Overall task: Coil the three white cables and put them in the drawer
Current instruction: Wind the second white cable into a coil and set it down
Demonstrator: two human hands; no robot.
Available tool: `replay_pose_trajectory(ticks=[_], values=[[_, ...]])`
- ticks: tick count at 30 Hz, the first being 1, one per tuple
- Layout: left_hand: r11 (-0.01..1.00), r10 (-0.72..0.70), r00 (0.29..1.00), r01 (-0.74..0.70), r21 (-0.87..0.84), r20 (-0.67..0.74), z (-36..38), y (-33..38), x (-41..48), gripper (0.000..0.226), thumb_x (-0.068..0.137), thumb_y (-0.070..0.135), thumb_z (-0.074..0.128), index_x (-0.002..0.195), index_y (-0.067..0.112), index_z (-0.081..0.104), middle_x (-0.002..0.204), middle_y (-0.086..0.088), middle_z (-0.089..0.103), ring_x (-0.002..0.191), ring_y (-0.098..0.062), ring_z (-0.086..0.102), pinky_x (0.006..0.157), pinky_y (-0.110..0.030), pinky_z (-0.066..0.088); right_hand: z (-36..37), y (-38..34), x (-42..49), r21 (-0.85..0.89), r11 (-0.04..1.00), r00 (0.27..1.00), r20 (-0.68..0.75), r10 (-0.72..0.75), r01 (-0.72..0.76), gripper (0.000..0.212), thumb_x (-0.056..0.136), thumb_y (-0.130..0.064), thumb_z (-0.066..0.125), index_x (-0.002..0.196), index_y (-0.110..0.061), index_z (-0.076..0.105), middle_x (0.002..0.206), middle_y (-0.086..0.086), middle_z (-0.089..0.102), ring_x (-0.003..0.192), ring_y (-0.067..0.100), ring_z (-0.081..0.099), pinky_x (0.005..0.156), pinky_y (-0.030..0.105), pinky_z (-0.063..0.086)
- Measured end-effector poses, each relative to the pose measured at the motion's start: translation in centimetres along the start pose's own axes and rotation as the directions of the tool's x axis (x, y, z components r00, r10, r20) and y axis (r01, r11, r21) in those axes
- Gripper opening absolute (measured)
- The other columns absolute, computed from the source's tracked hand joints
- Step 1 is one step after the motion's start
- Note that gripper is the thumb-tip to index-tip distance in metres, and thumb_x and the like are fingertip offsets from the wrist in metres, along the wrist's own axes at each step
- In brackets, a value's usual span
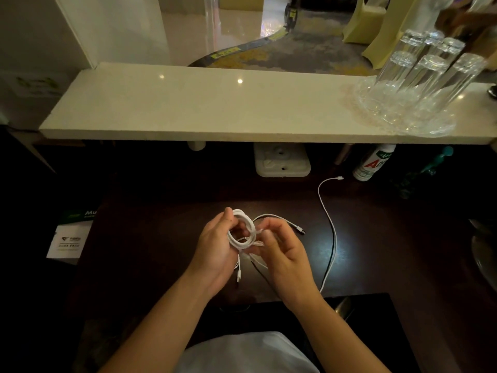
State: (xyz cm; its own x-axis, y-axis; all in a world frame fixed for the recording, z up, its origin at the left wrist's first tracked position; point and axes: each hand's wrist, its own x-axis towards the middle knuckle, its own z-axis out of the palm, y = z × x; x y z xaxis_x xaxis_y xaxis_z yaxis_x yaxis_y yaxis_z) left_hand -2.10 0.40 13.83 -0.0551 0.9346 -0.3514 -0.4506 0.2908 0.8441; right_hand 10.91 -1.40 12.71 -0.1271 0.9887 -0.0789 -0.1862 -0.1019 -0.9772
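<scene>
- White cable coil (pixel 242 232) held in curled left hand (pixel 215 249).
- Right hand (pixel 282 251) pinches its loose strand.
- Second white cable (pixel 329 219) lies right on dark desk (pixel 161 224).

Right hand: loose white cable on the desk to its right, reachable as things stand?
Probably yes. The loose cable lies uncovered on the desk beside the right hand, nothing between them. That hand is pinching the coil the left hand holds, so it must let go first.

Dim desk, bright glare-spotted ledge (pixel 188 103), edges bowed, perhaps slightly soft.
</scene>
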Motion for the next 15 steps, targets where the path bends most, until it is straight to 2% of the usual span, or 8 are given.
replay_pose_trajectory(ticks=[3, 4, 5, 7, 8, 12, 15], values=[[0.991, 0.050, 0.999, -0.051, 0.123, 0.015, -0.4, -0.4, 0.0, 0.039, 0.104, 0.028, 0.039, 0.077, 0.011, 0.061, 0.069, -0.001, 0.055, 0.067, -0.014, 0.050, 0.068, -0.033, 0.042, -0.2, -0.3, -0.2, -0.347, 0.935, 0.994, 0.109, -0.030, 0.066, 0.006, 0.085, -0.005, 0.069, 0.090, -0.009, 0.071, 0.106, 0.005, 0.065, 0.099, 0.015, 0.065, 0.082, 0.025, 0.055], [0.980, 0.068, 0.997, -0.072, 0.187, 0.031, -0.4, -0.6, 0.0, 0.039, 0.104, 0.028, 0.038, 0.077, 0.011, 0.060, 0.071, -0.001, 0.054, 0.069, -0.014, 0.049, 0.069, -0.033, 0.042, -0.2, -0.2, -0.1, -0.424, 0.905, 0.997, 0.083, -0.004, 0.039, 0.005, 0.083, -0.009, 0.072, 0.085, -0.013, 0.071, 0.103, 0.000, 0.067, 0.096, 0.012, 0.066, 0.079, 0.023, 0.055], [0.965, 0.088, 0.995, -0.096, 0.245, 0.044, -0.4, -0.8, -0.1, 0.038, 0.104, 0.029, 0.038, 0.079, 0.009, 0.059, 0.073, -0.003, 0.053, 0.069, -0.015, 0.048, 0.069, -0.033, 0.042, -0.1, -0.2, 0.0, -0.463, 0.886, 1.000, 0.021, 0.022, -0.010, 0.006, 0.081, -0.014, 0.075, 0.083, -0.017, 0.070, 0.095, -0.002, 0.070, 0.089, 0.011, 0.069, 0.076, 0.026, 0.057], [0.931, 0.138, 0.989, -0.151, 0.333, 0.061, -0.2, -0.9, -0.2, 0.039, 0.104, 0.028, 0.037, 0.083, 0.000, 0.054, 0.076, -0.005, 0.051, 0.070, -0.015, 0.047, 0.068, -0.030, 0.042, 0.1, -0.4, 0.3, -0.468, 0.876, 0.991, -0.114, 0.071, -0.117, 0.017, 0.078, -0.022, 0.078, 0.087, -0.020, 0.063, 0.080, 0.002, 0.074, 0.074, 0.015, 0.073, 0.074, 0.039, 0.060], [0.914, 0.163, 0.984, -0.177, 0.365, 0.069, -0.1, -0.9, -0.2, 0.039, 0.105, 0.027, 0.037, 0.084, -0.002, 0.052, 0.076, -0.006, 0.049, 0.070, -0.014, 0.046, 0.067, -0.027, 0.041, 0.2, -0.6, 0.4, -0.464, 0.873, 0.986, -0.138, 0.096, -0.150, 0.020, 0.079, -0.022, 0.078, 0.091, -0.020, 0.061, 0.076, 0.003, 0.075, 0.070, 0.015, 0.073, 0.074, 0.041, 0.061], [0.866, 0.192, 0.975, -0.220, 0.449, 0.107, 0.1, -1.0, -0.4, 0.036, 0.105, 0.024, 0.035, 0.081, 0.004, 0.052, 0.071, -0.002, 0.047, 0.061, -0.003, 0.045, 0.058, -0.014, 0.040, 0.5, -1.3, 0.6, -0.523, 0.819, 0.971, -0.078, 0.227, -0.234, 0.021, 0.089, -0.018, 0.068, 0.108, -0.013, 0.059, 0.071, 0.004, 0.076, 0.061, 0.014, 0.074, 0.073, 0.037, 0.062], [0.900, 0.156, 0.988, -0.151, 0.409, 0.023, -0.1, -1.2, 0.2, 0.040, 0.105, 0.028, 0.037, 0.071, 0.011, 0.051, 0.064, 0.002, 0.047, 0.059, -0.007, 0.044, 0.057, -0.019, 0.040, 0.2, -1.9, 1.0, -0.569, 0.787, 0.954, 0.013, 0.299, -0.239, 0.018, 0.091, -0.015, 0.064, 0.109, -0.009, 0.063, 0.068, 0.005, 0.074, 0.054, 0.016, 0.069, 0.063, 0.032, 0.060]])
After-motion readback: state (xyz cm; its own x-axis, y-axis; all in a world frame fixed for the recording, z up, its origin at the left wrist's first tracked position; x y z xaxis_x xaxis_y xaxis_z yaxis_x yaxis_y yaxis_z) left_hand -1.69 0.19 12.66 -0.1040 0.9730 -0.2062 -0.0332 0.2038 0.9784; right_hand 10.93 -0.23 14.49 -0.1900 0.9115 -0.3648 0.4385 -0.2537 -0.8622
